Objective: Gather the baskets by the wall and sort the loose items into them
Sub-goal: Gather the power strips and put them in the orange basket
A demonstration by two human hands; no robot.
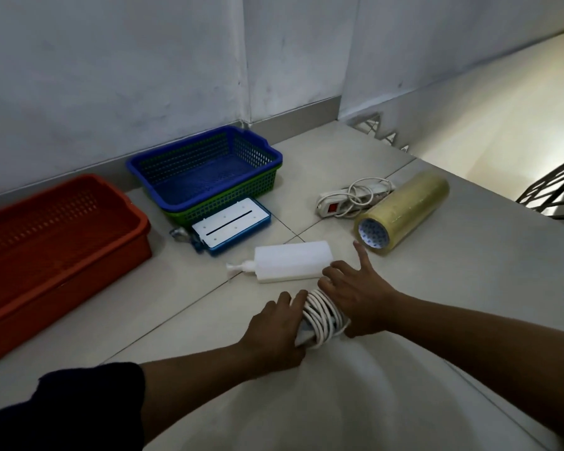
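An orange basket (79, 252) lies on the floor at the left. A blue basket (163, 159) sits nested in a green basket (222, 203) against the wall. Loose on the tiles are a white pump bottle (290, 260) on its side, a blue-framed white box (232, 224), a white power strip (352, 196) and a stack of clear tape rolls (404, 209). A coiled white cable bundle (323, 317) lies between my hands. My left hand (274, 333) grips its left side. My right hand (358, 297) presses its right side, thumb raised and fingers touching the bottle's end.
The white wall and its grey skirting run behind the baskets. A floor edge drops to a stairwell at the right, with a dark metal railing (554, 187) there. A small metal clip (178, 235) lies beside the blue-framed box.
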